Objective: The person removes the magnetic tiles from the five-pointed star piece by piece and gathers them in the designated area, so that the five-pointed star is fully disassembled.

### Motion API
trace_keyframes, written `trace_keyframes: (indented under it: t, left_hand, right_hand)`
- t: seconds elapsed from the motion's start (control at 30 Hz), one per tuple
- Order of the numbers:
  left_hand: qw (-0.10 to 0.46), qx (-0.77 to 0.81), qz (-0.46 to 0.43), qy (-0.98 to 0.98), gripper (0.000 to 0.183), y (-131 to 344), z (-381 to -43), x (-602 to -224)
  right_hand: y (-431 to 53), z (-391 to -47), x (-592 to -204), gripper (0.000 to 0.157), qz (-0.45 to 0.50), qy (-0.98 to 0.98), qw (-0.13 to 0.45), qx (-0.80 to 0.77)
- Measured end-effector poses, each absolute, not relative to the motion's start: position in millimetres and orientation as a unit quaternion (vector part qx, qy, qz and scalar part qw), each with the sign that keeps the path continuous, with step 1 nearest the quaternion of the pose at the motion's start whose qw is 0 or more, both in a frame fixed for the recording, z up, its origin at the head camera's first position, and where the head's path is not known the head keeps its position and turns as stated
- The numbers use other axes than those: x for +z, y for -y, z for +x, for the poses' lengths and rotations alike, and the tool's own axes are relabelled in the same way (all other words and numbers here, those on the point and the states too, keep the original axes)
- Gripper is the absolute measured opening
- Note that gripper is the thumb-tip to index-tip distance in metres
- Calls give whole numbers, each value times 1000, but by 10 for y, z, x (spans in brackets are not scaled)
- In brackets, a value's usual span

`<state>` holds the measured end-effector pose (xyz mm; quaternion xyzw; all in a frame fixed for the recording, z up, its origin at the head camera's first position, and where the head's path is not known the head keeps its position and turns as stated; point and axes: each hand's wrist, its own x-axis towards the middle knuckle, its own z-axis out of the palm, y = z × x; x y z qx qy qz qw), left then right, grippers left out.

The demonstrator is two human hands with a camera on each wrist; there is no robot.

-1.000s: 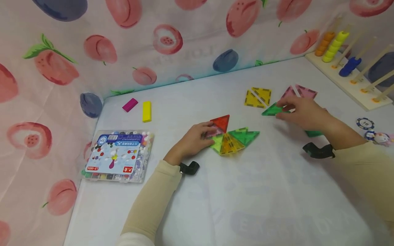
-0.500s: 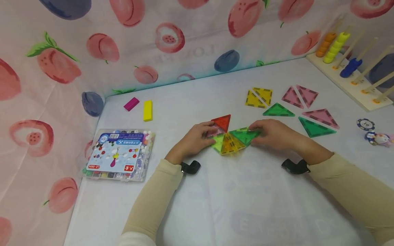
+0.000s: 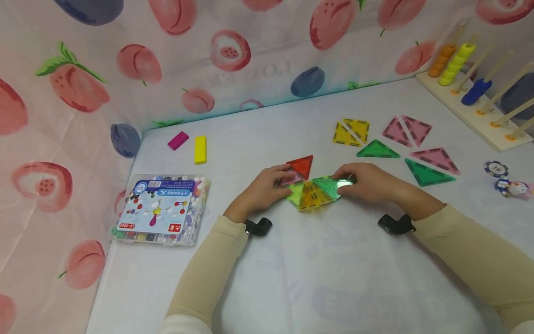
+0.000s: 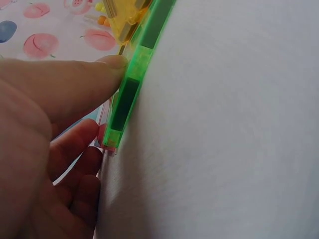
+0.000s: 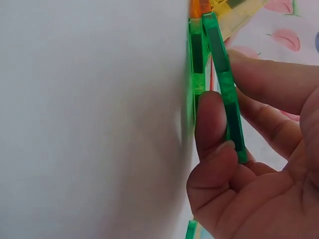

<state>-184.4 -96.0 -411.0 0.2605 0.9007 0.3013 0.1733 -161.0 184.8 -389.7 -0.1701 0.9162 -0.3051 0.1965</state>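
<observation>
My left hand (image 3: 264,188) holds the left side of a fan of translucent magnetic tiles. Its thumb lies on a light green tile (image 4: 128,97), its fingers at a pink tile (image 3: 294,178). A red triangular tile (image 3: 302,166) points in from above, and yellow tiles (image 3: 312,197) form the lower part. At the fan's right, my right hand (image 3: 369,182) pinches a dark green triangular tile (image 5: 225,74) between thumb and fingers. That tile is tilted up, its far corner meeting a brighter green tile (image 5: 196,50) beneath, and one fingertip sits between the two.
Loose yellow (image 3: 345,134), pink (image 3: 396,131) and green (image 3: 377,149) triangles lie beyond the right hand. A bead box (image 3: 160,211) stands left, with two small blocks (image 3: 200,150) behind it. A peg rack (image 3: 471,109), poker chip (image 3: 496,169) and figurine (image 3: 513,187) are far right.
My right hand came from the loose tiles at the back right to the fan's right side, then tilted the dark green tile up there. The left hand kept its place.
</observation>
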Motion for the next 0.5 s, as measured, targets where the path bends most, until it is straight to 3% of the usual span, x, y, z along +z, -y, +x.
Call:
trace_keyframes:
  t: [0.5]
  left_hand:
    - [174,301,268,-898,43,964,-1848,-4119]
  right_hand:
    - [-2027,-1526,-3879,37,-153,-919,201,-301]
